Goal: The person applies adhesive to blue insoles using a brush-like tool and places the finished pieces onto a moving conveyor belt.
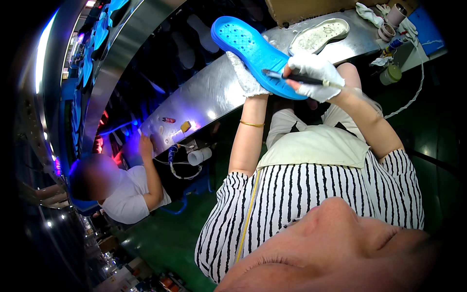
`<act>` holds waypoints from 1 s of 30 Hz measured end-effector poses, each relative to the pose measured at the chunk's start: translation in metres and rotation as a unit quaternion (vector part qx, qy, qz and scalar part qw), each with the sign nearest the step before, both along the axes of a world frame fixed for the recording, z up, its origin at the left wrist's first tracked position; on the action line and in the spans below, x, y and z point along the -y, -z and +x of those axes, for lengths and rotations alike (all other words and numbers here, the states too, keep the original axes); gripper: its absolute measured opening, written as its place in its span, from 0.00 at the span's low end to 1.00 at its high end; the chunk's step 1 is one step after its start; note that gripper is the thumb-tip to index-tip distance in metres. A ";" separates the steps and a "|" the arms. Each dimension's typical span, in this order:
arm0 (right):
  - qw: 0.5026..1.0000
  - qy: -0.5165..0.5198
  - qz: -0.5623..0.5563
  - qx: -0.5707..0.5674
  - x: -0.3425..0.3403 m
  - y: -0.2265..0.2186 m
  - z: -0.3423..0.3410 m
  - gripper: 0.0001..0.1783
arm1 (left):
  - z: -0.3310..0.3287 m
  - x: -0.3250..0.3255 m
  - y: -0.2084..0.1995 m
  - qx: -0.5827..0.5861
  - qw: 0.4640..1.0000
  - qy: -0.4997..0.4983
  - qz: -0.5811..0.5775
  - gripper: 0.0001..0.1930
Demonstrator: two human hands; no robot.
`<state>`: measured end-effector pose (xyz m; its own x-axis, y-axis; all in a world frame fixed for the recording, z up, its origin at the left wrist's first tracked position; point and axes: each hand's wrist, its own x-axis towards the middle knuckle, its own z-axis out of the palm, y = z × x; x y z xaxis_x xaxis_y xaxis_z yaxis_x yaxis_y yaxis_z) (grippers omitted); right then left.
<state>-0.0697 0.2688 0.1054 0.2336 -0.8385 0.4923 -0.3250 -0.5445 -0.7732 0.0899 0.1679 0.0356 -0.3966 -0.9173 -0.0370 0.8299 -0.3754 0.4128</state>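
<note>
A bright blue shoe sole (250, 51) is tilted above the metal bench, its inner side with small holes facing up. My left hand (244, 77), in a white glove, is closed around the sole's left edge from underneath, and its fingers are partly hidden. In my right hand (318, 70), whose glove leaves fingertips bare, a dark-handled brush (309, 79) is pinched. The brush tip meets the sole's inner surface near the heel half. Just beyond my right hand, a whitish sole (318, 36) lies on the bench.
The metal bench (187, 104) carries a yellow sponge (185, 126) at left. A co-worker in a white shirt (129, 194) sits there by a white cup (199, 156). Spools (396, 14), gloves (369, 14) and a greenish jar (390, 74) stand at far right, with a hanging white cable (421, 85).
</note>
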 end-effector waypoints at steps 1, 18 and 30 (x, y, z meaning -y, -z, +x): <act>0.999 -0.010 0.001 -0.037 -0.001 0.000 0.000 0.11 | 0.002 0.001 -0.002 -0.001 1.000 -0.001 -0.026 0.41; 0.968 -0.063 0.172 0.171 0.001 -0.008 -0.017 0.07 | -0.023 -0.025 -0.022 0.081 0.985 -0.022 -0.151 0.44; 0.957 -0.041 0.222 0.181 0.002 -0.003 0.002 0.05 | -0.015 -0.013 -0.049 -0.047 0.984 -0.004 -0.172 0.47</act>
<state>-0.0678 0.2671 0.1080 0.1896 -0.9700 0.1522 0.0383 -0.1476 -0.9883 0.0750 0.1813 0.0848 -0.3751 -0.8727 0.3124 0.8734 -0.2199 0.4345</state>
